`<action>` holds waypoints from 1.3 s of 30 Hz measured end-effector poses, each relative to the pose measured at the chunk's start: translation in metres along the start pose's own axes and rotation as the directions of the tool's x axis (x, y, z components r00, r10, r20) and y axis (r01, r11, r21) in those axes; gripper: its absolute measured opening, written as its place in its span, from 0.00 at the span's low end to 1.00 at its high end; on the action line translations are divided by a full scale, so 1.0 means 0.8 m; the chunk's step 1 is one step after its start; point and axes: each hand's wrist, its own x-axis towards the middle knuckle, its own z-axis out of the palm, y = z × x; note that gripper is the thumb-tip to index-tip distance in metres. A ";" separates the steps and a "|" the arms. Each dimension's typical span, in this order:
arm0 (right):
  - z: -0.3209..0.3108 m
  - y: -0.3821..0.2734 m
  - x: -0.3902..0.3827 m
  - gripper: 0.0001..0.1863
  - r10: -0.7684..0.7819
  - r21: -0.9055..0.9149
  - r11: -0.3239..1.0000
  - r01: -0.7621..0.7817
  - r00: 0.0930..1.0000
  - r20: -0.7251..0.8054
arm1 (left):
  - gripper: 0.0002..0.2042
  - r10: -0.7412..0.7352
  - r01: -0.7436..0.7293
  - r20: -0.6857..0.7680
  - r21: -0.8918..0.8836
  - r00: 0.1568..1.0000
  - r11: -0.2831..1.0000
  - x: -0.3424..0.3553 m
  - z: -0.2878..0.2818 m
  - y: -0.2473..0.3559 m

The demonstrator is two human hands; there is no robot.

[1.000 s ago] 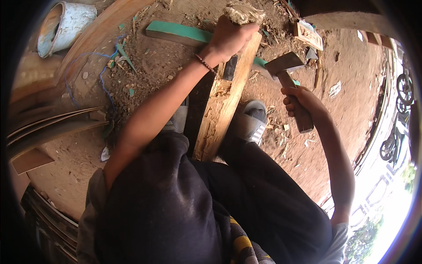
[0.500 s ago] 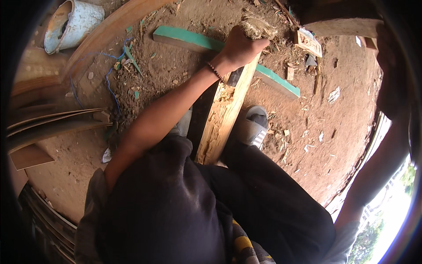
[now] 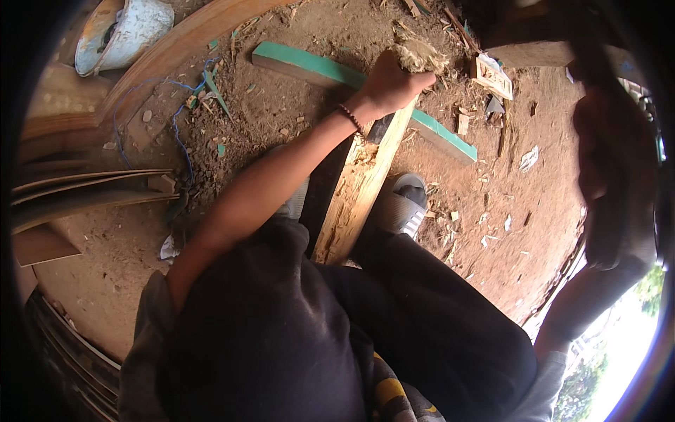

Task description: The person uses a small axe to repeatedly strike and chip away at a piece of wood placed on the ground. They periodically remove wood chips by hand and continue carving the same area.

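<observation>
The left hand (image 3: 395,90) is clenching the chisel (image 3: 422,56), its frayed top projecting above the fist; where the edge is seating cannot be told. The right hand (image 3: 594,144), blurred and dark at the right rim, is grasping the hammer (image 3: 603,239) by its handle; single fingers are not resolving. The beam (image 3: 348,211) is lying between the feet (image 3: 404,211), running out below the left fist, its upper face showing rough gouges. The green bar (image 3: 306,65) is crossing it, apparently underneath. Wood chips (image 3: 455,216) are littering the ground (image 3: 541,190). Step in hand, by judgement: chiselling, the hammer being held aside. The next move is calling for a square blow, clear of the fist.
</observation>
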 end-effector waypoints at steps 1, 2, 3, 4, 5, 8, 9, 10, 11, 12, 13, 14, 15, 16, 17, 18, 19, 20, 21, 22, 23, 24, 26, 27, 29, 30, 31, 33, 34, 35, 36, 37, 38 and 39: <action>-0.004 0.002 0.009 0.17 -0.122 -0.050 0.992 0.119 0.991 -0.060 | 0.19 0.009 -0.010 0.022 0.016 1.000 1.000 0.002 0.000 0.001; -0.007 0.004 0.018 0.17 -0.195 -0.084 0.979 0.189 0.978 -0.070 | 0.21 0.004 -0.005 0.027 0.027 1.000 1.000 0.002 0.002 0.003; -0.007 0.011 0.028 0.17 -0.261 -0.124 0.960 0.251 0.963 -0.071 | 0.24 -0.001 0.000 0.033 0.038 0.999 0.999 0.004 0.003 0.005; -0.006 0.017 0.036 0.17 -0.260 -0.119 0.959 0.258 0.966 0.001 | 0.24 -0.047 0.046 0.022 0.050 0.999 0.998 0.003 0.004 0.006; -0.002 0.027 0.040 0.16 -0.249 -0.099 0.961 0.258 0.963 0.102 | 0.23 -0.116 0.115 0.001 0.049 0.993 0.992 0.003 0.005 0.008; 0.018 0.063 0.036 0.16 0.221 -0.372 0.927 -0.050 0.875 0.432 | 0.21 0.082 -0.079 -0.116 0.030 0.990 0.996 0.002 0.008 0.008; 0.023 0.072 0.035 0.16 0.297 -0.364 0.926 -0.102 0.791 0.535 | 0.19 0.043 -0.044 -0.091 -0.003 0.995 0.999 0.002 0.006 0.007; 0.023 0.078 0.035 0.15 0.301 -0.264 0.945 -0.193 0.830 0.470 | 0.18 -0.152 0.141 -0.105 -0.112 0.983 0.984 0.001 0.005 0.004; 0.023 0.081 0.036 0.15 0.270 -0.105 0.962 -0.251 0.830 0.488 | 0.19 -0.152 0.141 -0.070 -0.136 0.986 0.981 0.007 -0.001 0.002; 0.022 0.085 0.032 0.14 0.206 0.090 0.949 -0.302 0.812 0.547 | 0.19 -0.180 0.172 -0.032 -0.169 0.983 0.971 0.005 -0.003 -0.001; 0.015 0.081 0.035 0.13 0.204 0.134 0.932 -0.336 0.794 0.573 | 0.20 -0.257 0.256 0.020 -0.191 0.966 0.948 0.008 -0.004 -0.005; 0.010 0.078 0.034 0.14 0.265 0.064 0.942 -0.329 0.847 0.462 | 0.20 -0.243 0.244 0.032 -0.202 0.970 0.948 0.011 -0.007 -0.008; 0.002 0.071 0.033 0.14 0.197 0.087 0.961 -0.264 0.868 0.455 | 0.21 -0.227 0.228 0.029 -0.208 0.974 0.951 0.013 -0.006 -0.011; -0.005 0.062 0.035 0.15 0.247 0.083 0.953 -0.291 0.908 0.340 | 0.21 -0.244 0.250 0.052 -0.213 0.968 0.945 0.015 -0.009 -0.013; -0.013 0.054 0.034 0.15 0.200 0.152 0.952 -0.264 0.918 0.343 | 0.21 -0.270 0.280 0.073 -0.233 0.960 0.931 0.015 -0.008 -0.014; -0.022 0.040 0.036 0.16 0.183 0.122 0.969 -0.213 0.959 0.218 | 0.22 -0.264 0.273 0.069 -0.228 0.962 0.935 0.015 -0.007 -0.014; -0.025 0.032 0.045 0.18 0.091 0.192 0.975 -0.111 0.990 0.109 | 0.21 -0.288 0.298 0.079 -0.208 0.954 0.931 0.014 -0.006 -0.014; -0.029 0.024 0.052 0.20 -0.030 0.251 0.968 0.020 0.999 0.037 | 0.21 -0.306 0.317 0.083 -0.217 0.948 0.923 0.012 -0.003 -0.014; -0.026 0.022 0.060 0.22 -0.091 0.299 0.951 0.081 0.996 0.020 | 0.20 -0.315 0.326 0.084 -0.226 0.945 0.918 0.011 -0.002 -0.014; -0.022 0.022 0.064 0.24 -0.154 0.347 0.927 0.142 0.988 0.007 | 0.20 -0.319 0.329 0.082 -0.219 0.944 0.919 0.011 -0.001 -0.015; -0.016 0.026 0.067 0.21 -0.063 0.225 0.974 0.033 0.990 0.125 | 0.20 -0.320 0.329 0.080 -0.209 0.944 0.921 0.010 -0.001 -0.015; -0.005 0.037 0.067 0.19 0.043 0.087 0.994 -0.064 0.973 0.225 | 0.20 -0.318 0.328 0.080 -0.200 0.945 0.923 0.011 -0.002 -0.016; 0.021 0.064 0.064 0.14 0.272 -0.218 0.955 -0.202 0.887 0.373 | 0.21 -0.288 0.298 0.076 -0.245 0.955 0.922 0.012 -0.006 -0.018; 0.033 0.076 0.063 0.12 0.367 -0.319 0.919 -0.233 0.800 0.475 | 0.21 -0.225 0.242 0.088 -0.298 0.970 0.923 0.012 -0.008 -0.018; 0.046 0.090 0.068 0.12 0.402 -0.150 0.913 -0.379 0.781 0.477 | 0.17 -0.335 0.350 0.103 -0.294 0.937 0.889 0.000 -0.013 -0.017; 0.047 0.093 0.070 0.12 0.380 -0.011 0.895 -0.445 0.749 0.543 | 0.16 -0.372 0.391 0.122 -0.287 0.920 0.874 -0.001 -0.014 -0.015; 0.043 0.092 0.076 0.12 0.458 0.118 0.793 -0.597 0.714 0.529 | 0.14 -0.471 0.483 0.110 -0.268 0.875 0.834 -0.016 -0.009 -0.014; 0.028 0.086 0.082 0.13 0.429 0.133 0.815 -0.564 0.741 0.516 | 0.10 -0.267 0.279 0.086 -0.194 0.960 0.941 -0.027 -0.005 -0.003; 0.019 0.085 0.080 0.14 0.345 0.125 0.884 -0.450 0.810 0.474 | 0.11 -0.172 0.174 0.032 -0.286 0.985 0.942 -0.028 -0.009 0.003; 0.007 0.085 0.074 0.15 0.320 0.158 0.902 -0.403 0.867 0.383 | 0.13 -0.043 0.040 0.002 -0.411 0.999 0.911 -0.027 -0.010 0.010; -0.003 0.087 0.077 0.15 0.357 0.177 0.893 -0.413 0.891 0.279 | 0.14 -0.184 0.192 0.061 -0.438 0.981 0.878 -0.023 -0.021 0.016; -0.013 0.092 0.077 0.15 0.308 0.215 0.900 -0.380 0.901 0.306 | 0.15 -0.223 0.255 0.125 -0.501 0.967 0.827 -0.020 -0.034 0.023; -0.020 0.101 0.078 0.15 0.314 0.267 0.878 -0.398 0.899 0.306 | 0.16 -0.233 0.249 0.093 -0.477 0.968 0.843 -0.020 -0.040 0.027; -0.025 0.114 0.079 0.15 0.377 0.234 0.869 -0.436 0.890 0.256 | 0.13 -0.228 0.266 0.138 -0.451 0.964 0.852 -0.019 -0.054 0.032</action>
